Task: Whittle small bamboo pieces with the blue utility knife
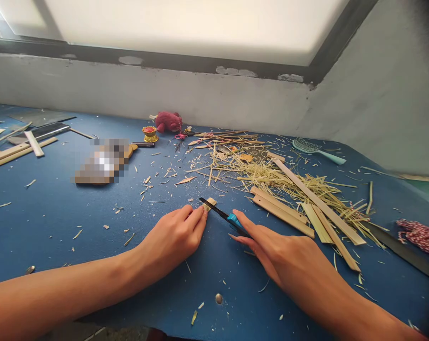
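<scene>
My left hand [180, 232] is closed, its fingers pinching a short piece of bamboo [210, 203] against the blue table. Only the pale far end of that piece shows; the rest is under my fingers. In my right hand [288, 251] is a utility knife [233, 219] with a blue slider and a long black blade. The blade points up and left, and its front part lies across the bamboo piece near my left fingertips. Whether it has cut into the piece I cannot tell. Two flat bamboo strips [281, 215] lie just beyond my right hand.
A heap of bamboo shavings [257, 170] and longer strips [317, 199] covers the right side. Beside them are a green hairbrush [314, 149], a red-and-white cord bundle [418, 234] and a dark flat blade [406, 251]. At the back stand a gold cup [150, 134] and a red plush toy [168, 121].
</scene>
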Available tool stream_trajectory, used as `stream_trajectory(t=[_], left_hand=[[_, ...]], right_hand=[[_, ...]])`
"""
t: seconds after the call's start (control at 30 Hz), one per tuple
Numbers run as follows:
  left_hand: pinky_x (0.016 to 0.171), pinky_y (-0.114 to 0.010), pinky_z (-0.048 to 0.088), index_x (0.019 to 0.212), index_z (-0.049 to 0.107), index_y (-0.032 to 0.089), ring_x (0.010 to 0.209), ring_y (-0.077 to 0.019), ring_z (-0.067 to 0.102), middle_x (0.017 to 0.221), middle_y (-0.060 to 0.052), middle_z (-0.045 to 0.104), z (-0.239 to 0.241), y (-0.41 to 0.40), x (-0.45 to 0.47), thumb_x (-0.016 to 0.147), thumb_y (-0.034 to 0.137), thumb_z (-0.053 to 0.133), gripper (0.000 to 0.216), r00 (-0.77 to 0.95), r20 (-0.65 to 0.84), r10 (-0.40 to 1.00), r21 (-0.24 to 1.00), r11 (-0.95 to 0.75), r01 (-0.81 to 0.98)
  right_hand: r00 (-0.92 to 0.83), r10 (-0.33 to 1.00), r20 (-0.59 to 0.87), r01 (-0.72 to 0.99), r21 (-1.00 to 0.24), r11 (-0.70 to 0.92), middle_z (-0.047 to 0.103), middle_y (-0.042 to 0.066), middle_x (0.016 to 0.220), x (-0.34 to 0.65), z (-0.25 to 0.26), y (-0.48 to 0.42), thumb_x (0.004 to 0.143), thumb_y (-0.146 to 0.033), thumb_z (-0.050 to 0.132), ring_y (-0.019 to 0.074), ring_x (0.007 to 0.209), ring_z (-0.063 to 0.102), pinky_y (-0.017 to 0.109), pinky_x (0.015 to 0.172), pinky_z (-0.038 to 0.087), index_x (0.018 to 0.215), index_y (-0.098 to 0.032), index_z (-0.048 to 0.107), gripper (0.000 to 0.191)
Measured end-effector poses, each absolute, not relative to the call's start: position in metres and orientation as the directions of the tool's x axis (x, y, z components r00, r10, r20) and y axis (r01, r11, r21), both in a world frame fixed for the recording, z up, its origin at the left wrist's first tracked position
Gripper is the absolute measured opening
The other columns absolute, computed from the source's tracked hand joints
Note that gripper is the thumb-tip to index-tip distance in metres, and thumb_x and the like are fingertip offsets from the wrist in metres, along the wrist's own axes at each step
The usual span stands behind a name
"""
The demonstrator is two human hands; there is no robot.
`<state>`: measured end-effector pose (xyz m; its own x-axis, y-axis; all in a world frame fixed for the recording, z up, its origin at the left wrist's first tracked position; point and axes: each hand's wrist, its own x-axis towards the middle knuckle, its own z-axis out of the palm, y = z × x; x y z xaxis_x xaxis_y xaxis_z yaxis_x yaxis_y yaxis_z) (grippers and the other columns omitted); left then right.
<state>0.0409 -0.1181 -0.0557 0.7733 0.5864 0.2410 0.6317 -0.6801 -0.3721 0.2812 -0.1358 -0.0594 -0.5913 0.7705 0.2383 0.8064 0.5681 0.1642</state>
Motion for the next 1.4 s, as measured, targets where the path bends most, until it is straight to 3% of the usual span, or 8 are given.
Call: stream_trajectory(t=[0.2, 0.4, 0.6, 0.77, 1.03, 1.4], left_hand=[[0.067, -0.030, 0.056, 0.119, 0.057, 0.001, 0.083, -0.0195, 0.061, 0.114, -0.016, 0.064, -0.056, -0.119, 0.041, 0.087, 0.001, 0.039, 0.037, 0.770, 0.237, 0.592, -0.374, -0.676, 0.635], [0.066, -0.029, 0.056, 0.119, 0.057, 0.000, 0.082, -0.0196, 0.062, 0.113, -0.017, 0.065, -0.055, -0.118, 0.042, 0.085, 0.000, 0.040, 0.038, 0.778, 0.249, 0.577, -0.386, -0.678, 0.626], [0.065, -0.030, 0.056, 0.118, 0.058, 0.001, 0.081, -0.0197, 0.061, 0.112, -0.016, 0.065, -0.056, -0.119, 0.042, 0.086, 0.001, 0.041, 0.036, 0.773, 0.237, 0.588, -0.380, -0.676, 0.631], [0.068, -0.031, 0.056, 0.119, 0.057, 0.000, 0.083, -0.0204, 0.061, 0.112, -0.017, 0.065, -0.057, -0.119, 0.042, 0.086, 0.001, 0.041, 0.037, 0.771, 0.226, 0.595, -0.387, -0.672, 0.632], [0.068, -0.030, 0.055, 0.122, 0.055, 0.001, 0.083, -0.0193, 0.061, 0.110, -0.016, 0.065, -0.055, -0.119, 0.042, 0.088, 0.001, 0.038, 0.038, 0.764, 0.210, 0.610, -0.373, -0.672, 0.639], [0.072, -0.031, 0.055, 0.119, 0.056, -0.002, 0.080, -0.0194, 0.059, 0.105, -0.017, 0.065, -0.063, -0.117, 0.045, 0.087, 0.001, 0.041, 0.035, 0.769, 0.285, 0.573, -0.412, -0.651, 0.637]], right_hand=[[-0.557, 0.770, 0.311, 0.830, 0.229, 0.508, 0.068, 0.000, 0.067, 0.278, -0.059, -0.141, 0.098, -0.042, 0.032, 0.0132, 0.042, 0.058, 0.027, 0.038, 0.026, 0.138, -0.022, 0.044, 0.047], [-0.618, 0.756, 0.216, 0.786, 0.194, 0.587, 0.072, 0.008, 0.088, 0.278, -0.062, -0.144, 0.097, -0.021, 0.025, 0.0135, 0.047, 0.061, 0.027, 0.038, 0.030, 0.137, -0.011, 0.041, 0.044], [-0.598, 0.743, 0.301, 0.799, 0.295, 0.524, 0.071, 0.002, 0.076, 0.285, -0.058, -0.138, 0.098, -0.039, 0.034, 0.0145, 0.042, 0.059, 0.029, 0.040, 0.026, 0.126, -0.019, 0.053, 0.040], [-0.602, 0.724, 0.337, 0.793, 0.359, 0.493, 0.065, -0.001, 0.063, 0.286, -0.060, -0.140, 0.096, -0.043, 0.038, 0.0134, 0.040, 0.056, 0.029, 0.041, 0.022, 0.124, -0.022, 0.057, 0.041], [-0.685, 0.681, 0.258, 0.716, 0.410, 0.565, 0.057, -0.004, 0.066, 0.286, -0.067, -0.142, 0.098, -0.025, 0.035, 0.0083, 0.037, 0.045, 0.030, 0.042, 0.021, 0.147, -0.019, 0.027, 0.050], [-0.664, 0.698, 0.267, 0.746, 0.303, 0.593, 0.056, -0.005, 0.063, 0.295, -0.063, -0.147, 0.098, -0.029, 0.034, 0.0082, 0.036, 0.044, 0.030, 0.042, 0.021, 0.147, -0.022, 0.026, 0.050]])
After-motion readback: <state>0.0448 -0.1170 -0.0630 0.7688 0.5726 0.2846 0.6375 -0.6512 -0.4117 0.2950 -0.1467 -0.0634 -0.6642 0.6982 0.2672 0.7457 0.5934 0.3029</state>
